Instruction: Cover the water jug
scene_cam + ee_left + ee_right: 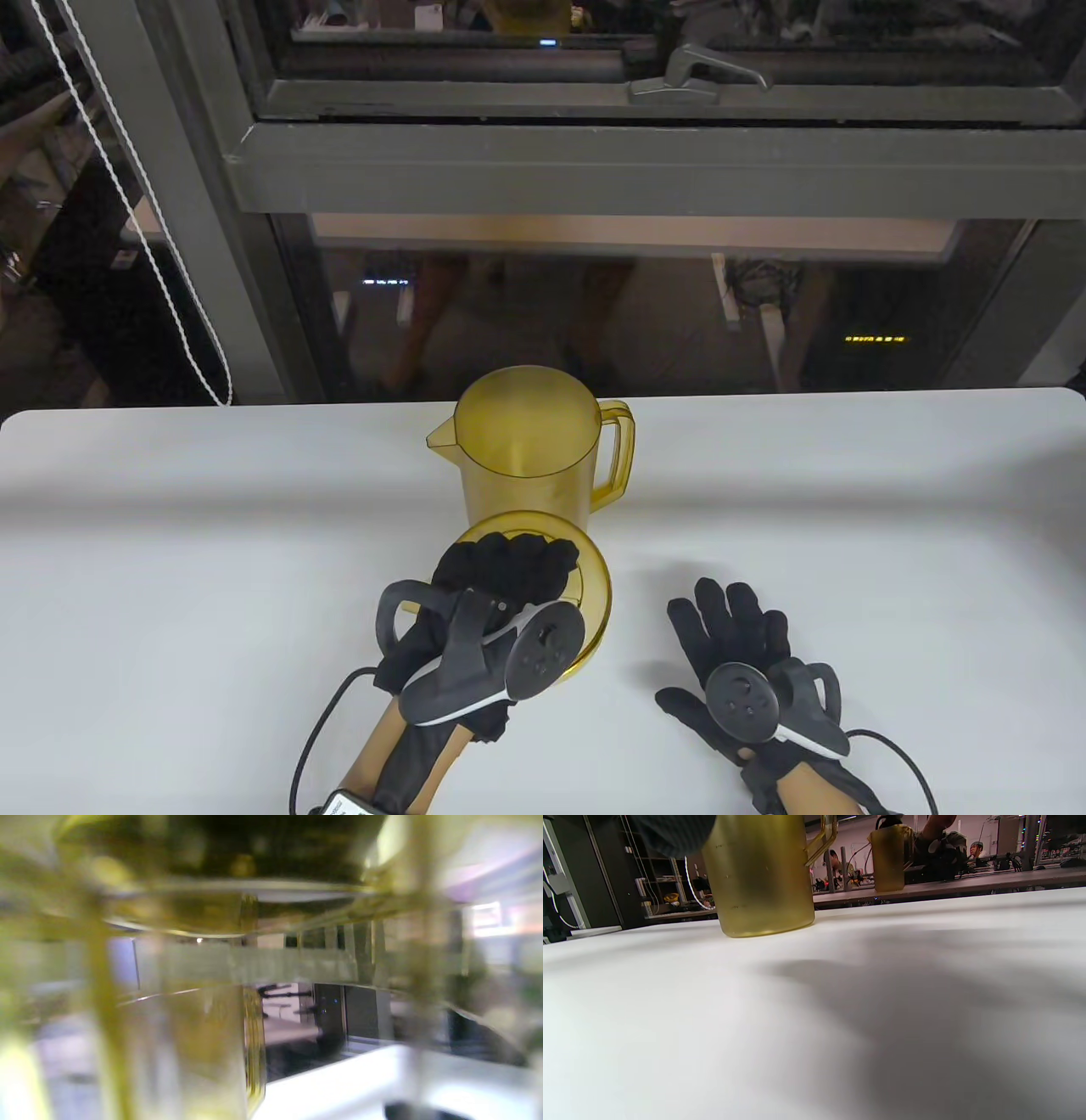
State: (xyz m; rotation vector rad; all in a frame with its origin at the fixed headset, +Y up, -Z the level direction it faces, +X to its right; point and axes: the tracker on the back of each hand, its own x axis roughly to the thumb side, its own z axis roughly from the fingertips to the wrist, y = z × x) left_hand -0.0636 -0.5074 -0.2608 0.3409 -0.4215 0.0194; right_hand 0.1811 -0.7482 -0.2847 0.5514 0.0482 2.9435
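A translucent yellow water jug (530, 446) stands uncovered near the table's far edge, spout to the left and handle to the right; the right wrist view shows its base (759, 874) on the table. In front of it my left hand (509, 569) grips the round yellow lid (594, 594), fingers curled over its top, holding it just above the table. The left wrist view is filled by the blurred yellow lid (178, 912). My right hand (730, 620) lies flat on the table with its fingers spread, to the right of the lid and holding nothing.
The white table (891, 526) ends at a dark window frame (645, 161) just behind the jug. A white cord (170, 297) hangs at the far left. Cables trail from both wrists at the near edge.
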